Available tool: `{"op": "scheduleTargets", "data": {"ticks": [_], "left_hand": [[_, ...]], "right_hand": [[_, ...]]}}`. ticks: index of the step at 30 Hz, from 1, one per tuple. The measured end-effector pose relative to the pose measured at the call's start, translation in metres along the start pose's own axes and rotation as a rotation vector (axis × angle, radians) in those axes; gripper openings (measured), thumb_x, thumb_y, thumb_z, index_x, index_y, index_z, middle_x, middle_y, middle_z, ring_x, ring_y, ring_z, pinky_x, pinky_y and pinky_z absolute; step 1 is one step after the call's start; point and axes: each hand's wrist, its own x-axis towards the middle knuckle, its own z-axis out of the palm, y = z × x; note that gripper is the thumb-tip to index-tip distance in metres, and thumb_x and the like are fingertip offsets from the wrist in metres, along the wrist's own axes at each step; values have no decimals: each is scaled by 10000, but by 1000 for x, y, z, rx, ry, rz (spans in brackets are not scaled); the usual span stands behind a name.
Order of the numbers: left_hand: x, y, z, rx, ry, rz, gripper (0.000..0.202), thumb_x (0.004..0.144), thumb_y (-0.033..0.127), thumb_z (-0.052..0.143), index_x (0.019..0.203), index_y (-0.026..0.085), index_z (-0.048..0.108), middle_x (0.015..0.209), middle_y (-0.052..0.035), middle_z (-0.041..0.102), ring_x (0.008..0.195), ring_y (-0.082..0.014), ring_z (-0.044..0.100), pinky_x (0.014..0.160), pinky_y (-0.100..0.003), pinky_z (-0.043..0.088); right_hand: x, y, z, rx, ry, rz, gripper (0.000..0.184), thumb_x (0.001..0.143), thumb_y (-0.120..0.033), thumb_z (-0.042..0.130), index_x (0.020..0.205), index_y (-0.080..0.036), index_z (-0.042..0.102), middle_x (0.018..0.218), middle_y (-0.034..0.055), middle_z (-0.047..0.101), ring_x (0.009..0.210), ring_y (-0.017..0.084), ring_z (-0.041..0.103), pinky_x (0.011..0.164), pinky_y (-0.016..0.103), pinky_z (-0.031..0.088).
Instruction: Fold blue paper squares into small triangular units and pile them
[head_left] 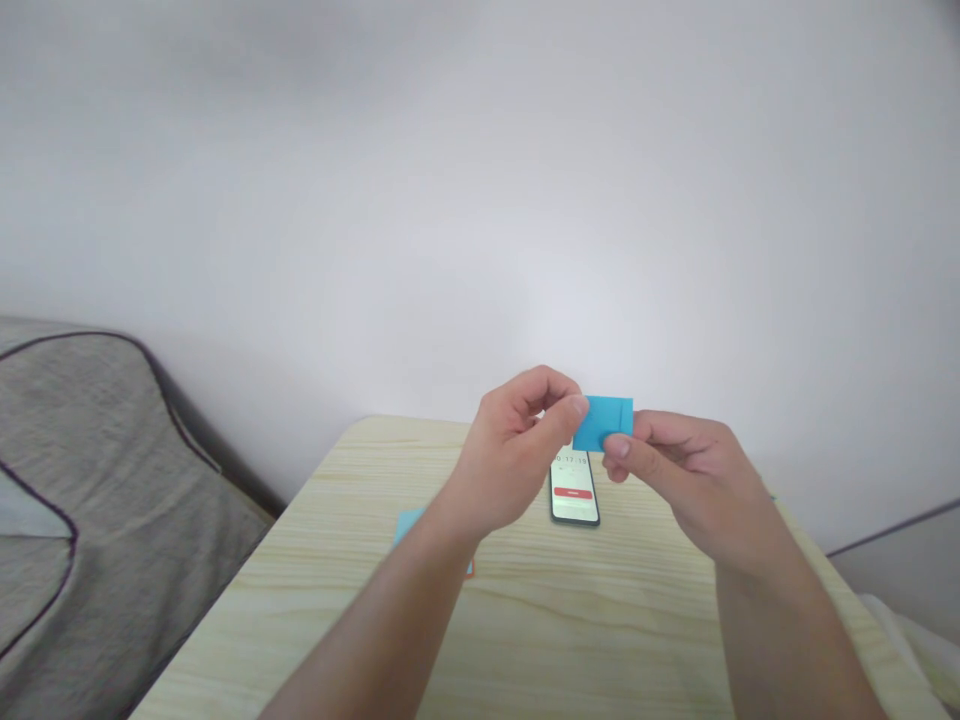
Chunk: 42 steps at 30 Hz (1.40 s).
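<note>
A small blue piece of paper (602,420), with a crease line near its right edge, is held up above the table. My left hand (517,440) pinches its upper left corner between thumb and fingers. At its lower right edge, my right hand (675,475) grips it with the thumb in front and fingers behind. Below and behind the paper lies a phone (574,505) with a lit white screen and a red bar; its upper part is hidden by the paper and hands.
The pale wood-grain table (585,620) stands against a white wall (480,200). Partly under my left forearm lies a light blue sheet (407,522) with a reddish edge showing. Grey fabric furniture with dark piping (97,450) is on the left. A cable (892,528) runs at the right.
</note>
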Motion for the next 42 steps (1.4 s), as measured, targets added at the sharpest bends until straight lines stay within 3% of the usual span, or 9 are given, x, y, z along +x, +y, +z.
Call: {"op": "scheduleTargets", "data": {"ticks": [5,10,15,23,27,32,35,37,42], "left_hand": [[1,-2,2,71,-117,-60,291,956,437,612,842,170,632,783,-6,580,734,-130,500,646,-265,390],[0,-2,-1,134,-158,-68,343,969,433,597,750,171,564,704,25,485,664,-108,397,597,-254,315],[0,0,-5,164,-233,-116,366,944,450,637,727,172,541,665,45,430,631,-98,338,567,-254,266],[-2,4,-5,185,-212,-115,383,963,465,595,727,168,547,671,34,458,631,-99,373,570,-250,289],[-5,4,0,181,-287,-139,380,957,463,598,718,173,535,641,47,402,604,-95,328,551,-245,267],[-8,-5,12,121,-365,-210,346,942,473,603,776,169,603,691,18,533,648,-111,485,606,-242,378],[-18,-17,19,117,-344,-215,284,887,416,692,1061,195,645,766,4,637,695,-126,558,633,-247,417],[-32,-27,21,122,-334,-216,416,845,323,742,1224,223,603,819,0,675,743,-132,592,669,-247,439],[-80,-57,22,161,-230,-254,199,846,235,700,1040,187,692,1030,-59,713,879,-155,639,739,-264,476]], "right_hand": [[3,1,-1,1,87,-27,345,916,-481,692,693,-218,692,743,15,655,750,162,559,642,289,395],[6,6,-3,0,47,5,335,920,-505,681,760,-215,732,756,27,698,744,162,595,636,278,434],[6,5,-5,-3,95,1,336,921,-496,685,754,-206,715,698,8,658,638,120,537,583,258,411],[2,4,-5,25,197,-8,333,904,-483,710,735,-195,714,656,13,665,608,122,570,576,251,457],[-7,11,-8,204,180,35,233,880,-452,742,911,-222,743,741,11,698,657,153,638,632,294,545],[-31,24,-14,337,174,77,302,844,-380,793,1101,-260,692,737,-20,698,623,153,656,643,316,567],[-48,40,-11,375,224,155,268,821,-373,813,1024,-248,691,760,-18,710,606,141,650,624,305,565],[-60,55,-5,410,245,232,246,804,-380,824,956,-232,700,756,-13,705,623,142,652,622,302,567],[-95,87,25,529,181,401,246,795,-371,826,956,-219,721,785,4,702,687,148,647,646,313,575]]}}
